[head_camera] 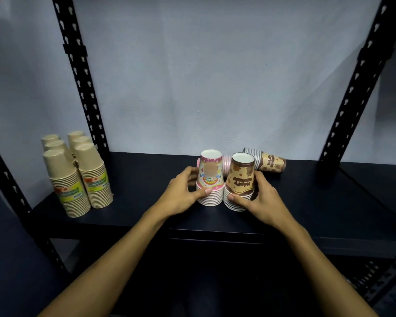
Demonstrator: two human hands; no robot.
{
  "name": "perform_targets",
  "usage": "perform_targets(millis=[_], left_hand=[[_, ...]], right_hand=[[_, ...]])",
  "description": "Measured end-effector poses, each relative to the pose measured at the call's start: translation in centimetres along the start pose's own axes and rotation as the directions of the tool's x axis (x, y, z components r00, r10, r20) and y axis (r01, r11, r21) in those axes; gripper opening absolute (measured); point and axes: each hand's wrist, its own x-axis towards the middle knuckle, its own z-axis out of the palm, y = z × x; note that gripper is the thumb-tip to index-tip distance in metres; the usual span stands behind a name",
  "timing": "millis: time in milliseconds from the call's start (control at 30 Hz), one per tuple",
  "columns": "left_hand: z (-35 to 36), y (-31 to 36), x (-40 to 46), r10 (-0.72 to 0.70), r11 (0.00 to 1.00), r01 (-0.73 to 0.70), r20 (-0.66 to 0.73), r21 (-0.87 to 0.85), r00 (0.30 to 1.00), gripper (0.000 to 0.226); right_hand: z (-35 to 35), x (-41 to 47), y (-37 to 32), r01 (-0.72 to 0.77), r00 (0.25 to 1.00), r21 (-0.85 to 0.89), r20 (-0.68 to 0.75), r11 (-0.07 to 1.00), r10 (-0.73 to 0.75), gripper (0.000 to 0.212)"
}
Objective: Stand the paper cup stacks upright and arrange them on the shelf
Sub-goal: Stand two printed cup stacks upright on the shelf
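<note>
Nearest me are my two forearms, reaching up from six o'clock toward the middle of the dark shelf [146, 216]. My left hand [183, 193] curls round the pink cup stack [210, 179], thumb laid across its lower rims; my right hand [258, 197] wraps the brown cup stack [240, 181] the same way, thumb low on the rims. Both stacks stand mouth-down and upright, just beside each other, possibly touching at the base.

The relation that matters for what comes next: a fallen brown stack [265, 161] lies on its side at about one o'clock from my right hand, behind the brown stack I hold, its long axis running roughly nine to three with the rims toward nine. My right hand is clearly the nearer one. Something pink [226, 163] peeks out between the two upright stacks, probably another toppled stack, though mostly hidden.

Off at nine o'clock, well apart, the kraft cup stacks [78, 175] stand upright in two rows.

I judge two stacks remain to be raised.
</note>
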Motion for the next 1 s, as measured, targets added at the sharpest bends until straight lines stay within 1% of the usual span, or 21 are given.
perform_targets(millis=[100, 200, 267, 400, 533, 633, 767, 867, 1000], left_hand=[[3.5, 1.4, 1.4, 0.043, 0.998, -0.041, 0.066, -0.037, 0.997, 0.07], [7.8, 3.0, 3.0, 0.068, 0.996, -0.059, 0.128, -0.073, 0.989, 0.069], [10.8, 4.3, 4.1, 0.09, 0.993, -0.076, 0.173, -0.089, 0.981, 0.071], [16.6, 7.0, 5.8, 0.137, 0.986, -0.108, 0.253, -0.126, 0.958, 0.072], [21.1, 9.2, 7.2, 0.141, 0.987, -0.107, 0.307, -0.124, 0.941, 0.07], [23.5, 10.1, 8.2, 0.131, 0.988, -0.096, 0.314, -0.124, 0.94, 0.067], [24.9, 10.3, 8.7, 0.128, 0.988, -0.098, 0.287, -0.119, 0.949, 0.065], [25.0, 10.2, 8.4, 0.125, 0.989, -0.096, 0.271, -0.115, 0.954, 0.067], [24.8, 10.1, 7.5, 0.126, 0.992, -0.127, 0.258, -0.013, 0.958, 0.073]], right_hand=[[-3.1, -1.5, 1.7, -0.056, 0.997, -0.029, -0.056, 0.998, 0.055, 0.068], [-6.4, -3.2, 3.6, -0.13, 0.98, -0.061, -0.158, 0.99, 0.119, 0.069], [-8.7, -4.4, 4.8, -0.185, 0.961, -0.068, -0.221, 0.98, 0.166, 0.071], [-12.9, -6.1, 7.0, -0.271, 0.92, -0.095, -0.319, 0.958, 0.229, 0.068], [-15.8, -6.6, 9.0, -0.338, 0.874, -0.111, -0.405, 0.934, 0.268, 0.069], [-16.7, -6.5, 10.2, -0.363, 0.848, -0.096, -0.446, 0.927, 0.286, 0.071], [-16.4, -5.9, 11.0, -0.4, 0.838, -0.118, -0.45, 0.909, 0.31, 0.069], [-15.6, -5.7, 11.0, -0.452, 0.834, -0.247, -0.457, 0.857, 0.308, 0.072], [-14.8, -5.7, 10.6, -0.552, 0.801, -0.349, -0.475, 0.757, 0.365, 0.099]])
